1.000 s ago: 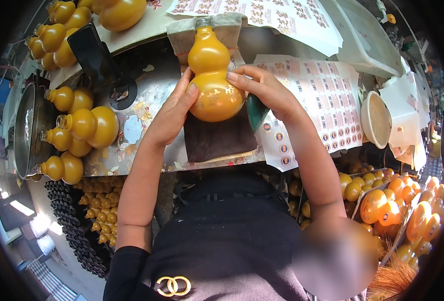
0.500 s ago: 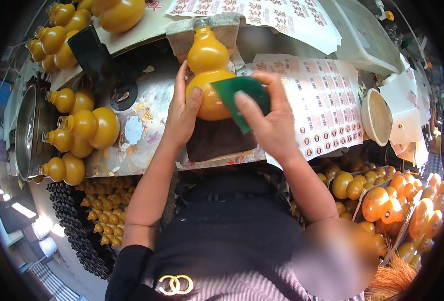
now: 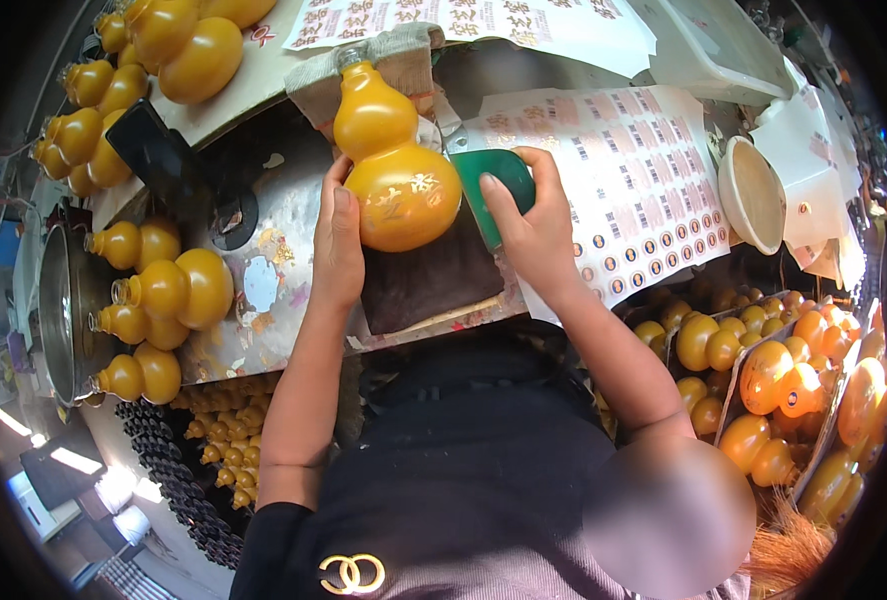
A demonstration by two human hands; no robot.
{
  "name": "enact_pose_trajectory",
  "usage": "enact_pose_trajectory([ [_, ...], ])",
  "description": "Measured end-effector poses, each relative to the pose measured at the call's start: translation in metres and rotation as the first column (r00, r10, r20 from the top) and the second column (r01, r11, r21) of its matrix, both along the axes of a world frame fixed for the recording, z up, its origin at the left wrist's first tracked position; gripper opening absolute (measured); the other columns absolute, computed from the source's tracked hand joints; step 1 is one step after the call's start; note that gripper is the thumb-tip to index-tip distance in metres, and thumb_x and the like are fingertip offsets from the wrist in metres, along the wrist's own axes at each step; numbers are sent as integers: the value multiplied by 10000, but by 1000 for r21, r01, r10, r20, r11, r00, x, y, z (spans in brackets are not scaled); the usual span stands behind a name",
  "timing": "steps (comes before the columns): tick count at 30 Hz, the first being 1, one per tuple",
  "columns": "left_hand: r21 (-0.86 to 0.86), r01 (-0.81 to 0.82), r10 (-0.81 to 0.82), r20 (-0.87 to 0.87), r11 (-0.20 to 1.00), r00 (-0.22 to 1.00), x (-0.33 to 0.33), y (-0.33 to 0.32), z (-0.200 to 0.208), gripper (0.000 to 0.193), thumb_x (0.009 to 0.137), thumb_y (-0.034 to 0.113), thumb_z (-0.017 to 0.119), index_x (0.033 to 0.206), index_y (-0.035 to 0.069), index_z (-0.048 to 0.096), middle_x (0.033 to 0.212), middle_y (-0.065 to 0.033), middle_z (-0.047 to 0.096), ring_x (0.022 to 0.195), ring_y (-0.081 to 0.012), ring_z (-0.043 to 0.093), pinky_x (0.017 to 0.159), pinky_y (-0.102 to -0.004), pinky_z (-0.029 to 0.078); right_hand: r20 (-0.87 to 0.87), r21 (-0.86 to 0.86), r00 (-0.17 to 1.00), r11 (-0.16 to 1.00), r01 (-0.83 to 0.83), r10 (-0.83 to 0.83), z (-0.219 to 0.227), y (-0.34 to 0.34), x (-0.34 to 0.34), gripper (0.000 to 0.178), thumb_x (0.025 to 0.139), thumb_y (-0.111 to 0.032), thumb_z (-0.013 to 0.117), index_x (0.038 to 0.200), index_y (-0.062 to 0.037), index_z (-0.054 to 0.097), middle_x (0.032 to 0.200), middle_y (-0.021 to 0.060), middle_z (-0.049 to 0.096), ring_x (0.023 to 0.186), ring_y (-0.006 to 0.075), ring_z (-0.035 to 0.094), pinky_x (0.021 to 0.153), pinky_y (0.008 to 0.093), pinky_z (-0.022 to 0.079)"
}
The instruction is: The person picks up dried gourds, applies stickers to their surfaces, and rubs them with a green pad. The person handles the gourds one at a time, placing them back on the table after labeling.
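Observation:
A yellow gourd-shaped bottle [image 3: 403,195] with a clear neck leans on a folded cloth [image 3: 313,85], its neck pointing away from me. My left hand [image 3: 338,245] grips the left side of its lower bulge, thumb on the near face. Pale gold lettering shows on that bulge. Just right of the bottle, my right hand [image 3: 538,225] pinches a flat green scraper [image 3: 473,175] between thumb and fingers. The scraper's edge is very close to the bottle; whether they touch I cannot tell. Under the bottle's base lies a dark brown pad [image 3: 423,290].
Printed sticker sheets [image 3: 653,190] cover the table's right side, beside a shallow bowl [image 3: 753,195] and a clear plastic bin [image 3: 723,50]. More yellow gourd bottles [image 3: 203,288] and a phone on a stand [image 3: 158,145] are at left. Crates of gourds [image 3: 698,342] sit low at right.
The green scraper has moved off the front of the lower bulge to the bottle's right side, uncovering the gold lettering. My left hand keeps its hold on the bottle. The whole view has shifted slightly.

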State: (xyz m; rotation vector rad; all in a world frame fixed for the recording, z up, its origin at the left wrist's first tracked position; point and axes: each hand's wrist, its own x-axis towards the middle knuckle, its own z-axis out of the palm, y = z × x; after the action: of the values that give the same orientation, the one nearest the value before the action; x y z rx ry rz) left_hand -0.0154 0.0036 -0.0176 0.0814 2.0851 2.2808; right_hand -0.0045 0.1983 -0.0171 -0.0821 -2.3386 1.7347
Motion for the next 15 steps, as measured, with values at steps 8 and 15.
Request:
enact_pose_trajectory([
  [8, -12, -2, 2, 23, 1000, 1000, 0, -1, -2, 659, 1001, 501, 298, 1384, -36, 306, 1295, -162, 504, 1192, -214, 521, 1019, -322, 392, -119, 37, 985, 992, -124, 128, 22, -10, -1, 335, 872, -190, 655, 1129, -28, 514, 917, 143, 624, 834, 224, 624, 763, 323, 489],
  [15, 61, 17, -19, 26, 998, 999, 0, 0, 0, 607, 1016, 452, 284, 1377, -35, 317, 1284, -156, 513, 1185, -202, 522, 1018, -313, 387, -148, 16, 948, 959, -283, 282, 50, 1, -25, 280, 841, -157, 682, 1077, -54, 572, 894, 97, 646, 809, 161, 632, 738, 293, 500],
])
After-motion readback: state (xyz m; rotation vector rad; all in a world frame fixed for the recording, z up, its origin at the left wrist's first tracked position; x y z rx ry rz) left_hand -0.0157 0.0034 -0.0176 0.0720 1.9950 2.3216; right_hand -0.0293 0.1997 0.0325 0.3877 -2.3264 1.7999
